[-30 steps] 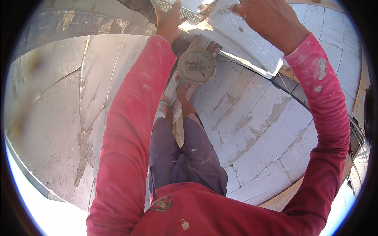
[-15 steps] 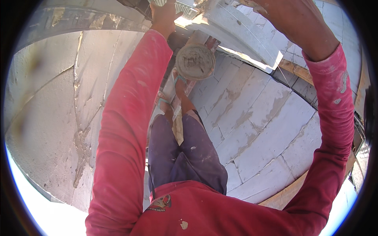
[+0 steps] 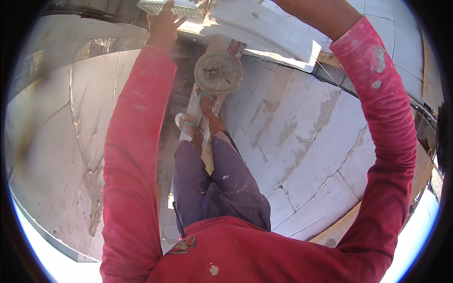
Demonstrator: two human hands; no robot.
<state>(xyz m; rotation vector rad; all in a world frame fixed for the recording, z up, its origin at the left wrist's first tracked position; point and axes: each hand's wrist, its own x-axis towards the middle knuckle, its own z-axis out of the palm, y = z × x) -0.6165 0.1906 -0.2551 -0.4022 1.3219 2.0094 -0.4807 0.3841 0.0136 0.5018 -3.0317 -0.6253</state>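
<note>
At the top of the view my left hand (image 3: 163, 27) grips a pale greenish-white ribbed block (image 3: 181, 12). One finger lies over its face, and the thumb sticks out below it. Its upper part is cut by the frame edge. My right forearm reaches up to the top edge, where the right hand (image 3: 297, 4) is mostly cut off; its fingers are out of sight, so what it holds cannot be seen. Below and between my arms stands a round bucket (image 3: 218, 71) of grey wet mortar, close to my feet.
My sandalled feet are on a narrow plank (image 3: 191, 115). A pale block wall (image 3: 302, 137) with mortar smears rises at right, and a grey curved-looking wall (image 3: 56, 155) at left. A thin string (image 3: 292, 37) runs past a white ledge (image 3: 264, 28). Wooden boards (image 3: 330, 231) edge the right wall.
My left hand and the ribbed block have moved left. My right forearm has shifted up and left, taking most of the hand out of the frame. The whole view has shifted slightly.
</note>
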